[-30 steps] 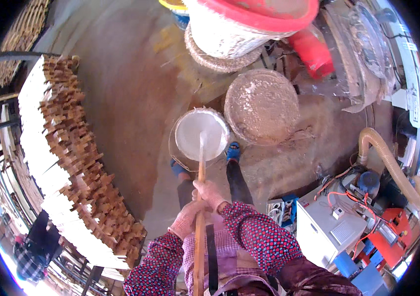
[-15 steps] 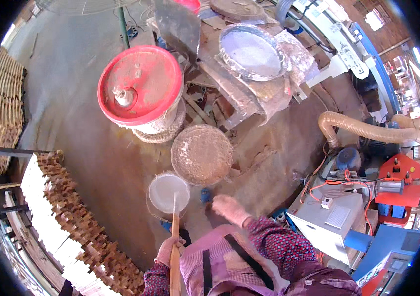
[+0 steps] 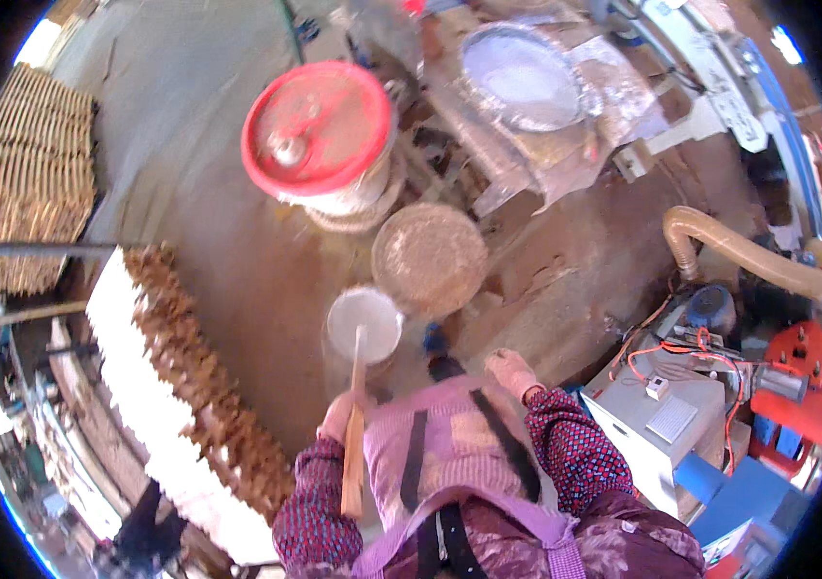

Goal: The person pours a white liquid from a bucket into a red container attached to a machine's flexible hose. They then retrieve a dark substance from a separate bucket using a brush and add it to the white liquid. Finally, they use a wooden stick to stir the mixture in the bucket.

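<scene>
My left hand, in a pale pink glove, is closed around a wooden stick. The stick's far end, coated white, dips into a small bucket of whitish liquid in front of me. My right hand, also gloved, hangs at the right of my pink apron. Its fingers look loosely curled, with nothing visible in them. Just beyond the small bucket stands a round, brown-crusted container top. Behind it to the left is a large white bucket with a red lid.
Stacked wood strips with white sides stand close on my left; more slats lie farther off. Ahead, a messy stand bears a basin of greyish-white stuff. At right are a grey cabinet, orange cables, a red machine and a tan hose.
My right hand has drawn back toward my body, to the right. The stick's near end now shows below my left hand. The whole view has shifted, so surroundings sit farther right.
</scene>
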The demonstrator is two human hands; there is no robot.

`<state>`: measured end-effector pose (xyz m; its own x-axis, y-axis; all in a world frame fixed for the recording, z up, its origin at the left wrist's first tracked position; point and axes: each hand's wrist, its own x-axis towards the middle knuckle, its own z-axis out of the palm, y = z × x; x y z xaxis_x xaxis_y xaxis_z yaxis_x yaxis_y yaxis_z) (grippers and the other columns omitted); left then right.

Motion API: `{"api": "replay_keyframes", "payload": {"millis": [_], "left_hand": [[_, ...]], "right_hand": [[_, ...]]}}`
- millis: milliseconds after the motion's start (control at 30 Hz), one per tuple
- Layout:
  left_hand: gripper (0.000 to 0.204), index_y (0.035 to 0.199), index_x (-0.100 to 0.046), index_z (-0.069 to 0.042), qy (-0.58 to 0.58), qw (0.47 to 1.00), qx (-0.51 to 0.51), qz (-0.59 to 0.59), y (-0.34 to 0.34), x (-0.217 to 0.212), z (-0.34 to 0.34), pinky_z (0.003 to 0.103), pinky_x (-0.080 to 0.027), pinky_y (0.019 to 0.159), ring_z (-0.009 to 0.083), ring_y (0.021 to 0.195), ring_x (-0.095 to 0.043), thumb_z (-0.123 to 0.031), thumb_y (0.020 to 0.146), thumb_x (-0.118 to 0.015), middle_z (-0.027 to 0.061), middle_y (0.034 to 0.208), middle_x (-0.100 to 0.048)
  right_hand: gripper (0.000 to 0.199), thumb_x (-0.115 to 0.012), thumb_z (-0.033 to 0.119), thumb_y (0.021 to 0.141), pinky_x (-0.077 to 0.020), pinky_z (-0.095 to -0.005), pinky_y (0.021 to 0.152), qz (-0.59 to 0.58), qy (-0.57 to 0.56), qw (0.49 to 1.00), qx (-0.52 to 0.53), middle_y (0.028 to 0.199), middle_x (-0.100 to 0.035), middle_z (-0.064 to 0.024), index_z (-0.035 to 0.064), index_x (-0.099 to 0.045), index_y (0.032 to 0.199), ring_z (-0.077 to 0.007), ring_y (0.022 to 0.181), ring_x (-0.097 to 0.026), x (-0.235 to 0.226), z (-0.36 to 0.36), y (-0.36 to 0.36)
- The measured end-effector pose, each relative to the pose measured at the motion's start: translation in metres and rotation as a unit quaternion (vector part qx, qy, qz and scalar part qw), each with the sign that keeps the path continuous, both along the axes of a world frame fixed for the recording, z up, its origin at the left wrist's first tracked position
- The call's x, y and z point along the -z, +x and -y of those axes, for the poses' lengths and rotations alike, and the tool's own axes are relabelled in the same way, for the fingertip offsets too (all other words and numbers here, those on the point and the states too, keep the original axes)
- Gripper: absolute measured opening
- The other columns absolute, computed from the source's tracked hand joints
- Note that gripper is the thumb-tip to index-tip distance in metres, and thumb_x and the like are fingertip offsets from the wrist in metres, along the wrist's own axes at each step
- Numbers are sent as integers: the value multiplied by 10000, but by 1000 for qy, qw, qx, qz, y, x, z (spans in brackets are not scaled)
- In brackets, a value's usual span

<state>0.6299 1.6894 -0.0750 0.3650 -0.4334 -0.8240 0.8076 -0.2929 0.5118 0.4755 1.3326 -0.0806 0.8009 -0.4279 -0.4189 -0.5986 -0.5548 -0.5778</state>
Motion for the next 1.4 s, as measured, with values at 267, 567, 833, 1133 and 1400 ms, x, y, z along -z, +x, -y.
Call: {"api": "replay_keyframes", "payload": {"millis": [267,567,833,1133,1400], "left_hand": [[201,929,-486,-41,-22,948,-235,-212,3,-34,25,248,-449,441,137,530,-525,-226,887,-552,34,682,-514],[212,1004,-447,-30,-9,953,-207,-219,-6,-39,18,237,-467,412,106,504,-499,-195,894,-521,69,776,-528],[170,968,-445,-37,-10,944,-219,-248,-7,-36,22,222,-455,410,89,516,-495,-165,879,-513,53,752,-508],[156,882,-481,-51,-31,953,-182,-238,-6,-35,27,231,-436,421,104,497,-489,-206,898,-494,15,689,-501],[201,959,-519,-13,-58,995,-43,-71,-22,33,-8,276,-454,488,161,546,-520,-200,917,-461,32,702,-515]], "right_hand": [[215,-533,243,846,-444,-318,528,-121,257,948,147,703,-623,-61,48,-622,854,-154,588,-577,54,-6,-13],[225,-538,259,850,-454,-304,558,-152,267,928,209,697,-626,-35,50,-618,827,-147,587,-570,26,12,17],[339,-528,352,824,-494,-364,650,-181,141,965,125,779,-667,-119,35,-641,864,-240,682,-634,20,8,4],[377,-515,408,810,-475,-379,705,-204,186,949,150,798,-660,-135,59,-652,858,-269,758,-634,22,9,0],[193,-546,267,832,-439,-345,563,-3,444,808,386,640,-572,-41,81,-574,788,-207,587,-566,48,49,12]]}}
